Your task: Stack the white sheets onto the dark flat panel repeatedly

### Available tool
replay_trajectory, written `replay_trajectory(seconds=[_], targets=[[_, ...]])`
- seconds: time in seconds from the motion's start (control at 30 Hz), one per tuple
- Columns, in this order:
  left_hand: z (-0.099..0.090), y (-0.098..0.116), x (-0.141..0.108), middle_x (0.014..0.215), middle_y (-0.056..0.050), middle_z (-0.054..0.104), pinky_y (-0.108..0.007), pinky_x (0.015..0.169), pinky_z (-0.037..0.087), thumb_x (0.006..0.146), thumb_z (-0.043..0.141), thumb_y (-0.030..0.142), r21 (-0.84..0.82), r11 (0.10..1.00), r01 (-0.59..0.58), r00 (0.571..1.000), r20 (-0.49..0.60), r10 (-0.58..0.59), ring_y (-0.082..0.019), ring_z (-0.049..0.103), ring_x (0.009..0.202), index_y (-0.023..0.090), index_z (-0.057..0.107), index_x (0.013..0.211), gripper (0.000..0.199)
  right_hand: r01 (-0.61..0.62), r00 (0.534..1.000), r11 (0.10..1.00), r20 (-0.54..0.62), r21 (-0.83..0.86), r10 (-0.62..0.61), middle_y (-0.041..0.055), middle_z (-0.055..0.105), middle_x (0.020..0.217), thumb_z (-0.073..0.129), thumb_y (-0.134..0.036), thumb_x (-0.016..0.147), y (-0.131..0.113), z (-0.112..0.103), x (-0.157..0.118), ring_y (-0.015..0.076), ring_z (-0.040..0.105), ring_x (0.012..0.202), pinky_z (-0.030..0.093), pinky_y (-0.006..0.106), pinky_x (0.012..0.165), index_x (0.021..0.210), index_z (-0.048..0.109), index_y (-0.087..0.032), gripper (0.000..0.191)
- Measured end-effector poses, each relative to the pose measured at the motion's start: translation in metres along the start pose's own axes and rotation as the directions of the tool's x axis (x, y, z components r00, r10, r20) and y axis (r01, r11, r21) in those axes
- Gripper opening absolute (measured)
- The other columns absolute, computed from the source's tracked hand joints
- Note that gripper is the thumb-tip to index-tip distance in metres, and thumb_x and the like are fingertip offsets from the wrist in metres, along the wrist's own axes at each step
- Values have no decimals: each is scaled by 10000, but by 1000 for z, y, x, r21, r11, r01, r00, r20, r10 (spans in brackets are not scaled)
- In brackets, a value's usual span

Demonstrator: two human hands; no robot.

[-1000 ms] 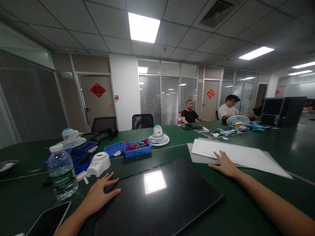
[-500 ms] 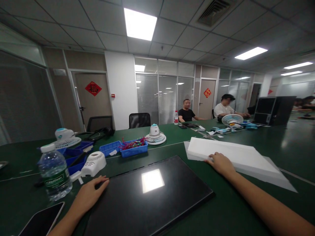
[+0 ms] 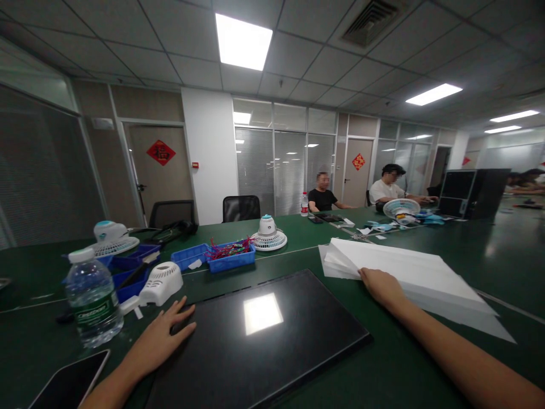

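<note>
A dark flat panel lies on the green table, reflecting a ceiling light. My left hand rests on its left edge, fingers spread, holding nothing. To the right of the panel is a stack of thin white sheets. My right hand is closed on the near left edge of the upper sheets, whose left corner is bent up a little above the sheets under it. The fingertips of my right hand are partly hidden.
A water bottle and a phone are at the left. Beyond the panel are a white fan housing, a blue tray of wires and a white fan. Two people sit across the table, near a black computer case.
My right hand has closed on the sheets and shifted slightly, lifting their left edge. The fingers of my left hand have spread and moved a little further onto the panel.
</note>
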State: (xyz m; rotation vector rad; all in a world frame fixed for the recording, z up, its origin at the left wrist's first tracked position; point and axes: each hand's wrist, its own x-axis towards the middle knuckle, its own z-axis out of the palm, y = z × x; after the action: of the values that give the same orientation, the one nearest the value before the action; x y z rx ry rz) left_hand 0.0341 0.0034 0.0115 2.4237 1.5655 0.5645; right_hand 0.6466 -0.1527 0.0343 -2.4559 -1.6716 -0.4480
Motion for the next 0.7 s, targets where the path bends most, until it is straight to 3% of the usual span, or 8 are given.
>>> replay_trajectory(seconds=[0.1, 0.2, 0.33, 0.43, 0.5, 0.53, 0.6, 0.7], targets=[[0, 0, -1, 1563, -73, 397, -556, 1179, 260, 845, 502, 626, 20, 1000, 0, 1000, -6, 0, -357, 342, 1442, 269, 601, 1358, 633, 84, 995, 996, -59, -4, -84, 172, 732, 974, 200, -427, 1021, -22, -17, -12, 260, 684, 854, 467, 372, 771, 1018, 692, -163, 558], [-3, 3, -3, 1553, -90, 413, -535, 1181, 271, 866, 474, 615, 24, 1000, 9, 1000, -5, -9, -335, 371, 1433, 260, 617, 1344, 612, 304, 950, 952, -75, 18, -302, 108, 733, 944, 247, -443, 1021, -62, -33, -33, 222, 666, 873, 446, 335, 804, 991, 696, -211, 506], [-5, 5, -3, 1552, -105, 412, -536, 1179, 276, 885, 441, 600, 40, 999, 26, 1000, 11, -27, -334, 415, 1408, 252, 618, 1344, 603, 684, 729, 719, -78, 124, -680, 70, 701, 779, 317, -388, 1015, -129, -53, -75, 182, 636, 737, 438, 310, 722, 870, 684, -200, 437], [-5, 5, -2, 1553, -106, 411, -524, 1182, 273, 889, 432, 594, 50, 998, 28, 1000, 5, -28, -329, 428, 1400, 251, 623, 1339, 597, 787, 588, 531, -124, 313, -799, 55, 721, 870, 425, -496, 980, -164, -67, -100, 185, 647, 827, 461, 300, 742, 926, 686, -210, 391], [-5, 5, -2, 1544, -103, 426, -518, 1184, 275, 888, 435, 591, 46, 999, 25, 1000, -2, -25, -328, 434, 1397, 251, 631, 1331, 592, 803, 547, 444, -194, 398, -814, 66, 725, 1025, 461, -536, 961, -171, -72, -105, 194, 643, 958, 473, 307, 838, 1040, 683, -212, 401], [-4, 5, -1, 1539, -100, 435, -519, 1182, 278, 885, 442, 590, 40, 999, 25, 1000, -6, -25, -331, 434, 1396, 253, 633, 1329, 590, 798, 560, 444, -229, 407, -796, 77, 715, 1088, 456, -524, 967, -169, -72, -104, 200, 634, 1007, 468, 318, 884, 1090, 675, -208, 403], [-5, 5, -1, 1530, -93, 450, -526, 1178, 285, 877, 458, 593, 24, 999, 29, 1000, -11, -29, -338, 434, 1394, 260, 636, 1325, 586, 757, 643, 541, -266, 367, -718, 101, 708, 1109, 426, -473, 988, -159, -69, -95, 217, 626, 1028, 461, 347, 911, 1123, 675, -197, 396], [-7, 6, -2, 1521, -86, 467, -535, 1174, 291, 869, 469, 608, 4, 999, 34, 999, -13, -33, -344, 435, 1392, 264, 643, 1316, 591, 632, 775, 731, -210, 256, -596, 101, 724, 901, 375, -442, 1006, -139, -60, -76, 225, 644, 861, 469, 359, 796, 973, 721, -189, 429]])
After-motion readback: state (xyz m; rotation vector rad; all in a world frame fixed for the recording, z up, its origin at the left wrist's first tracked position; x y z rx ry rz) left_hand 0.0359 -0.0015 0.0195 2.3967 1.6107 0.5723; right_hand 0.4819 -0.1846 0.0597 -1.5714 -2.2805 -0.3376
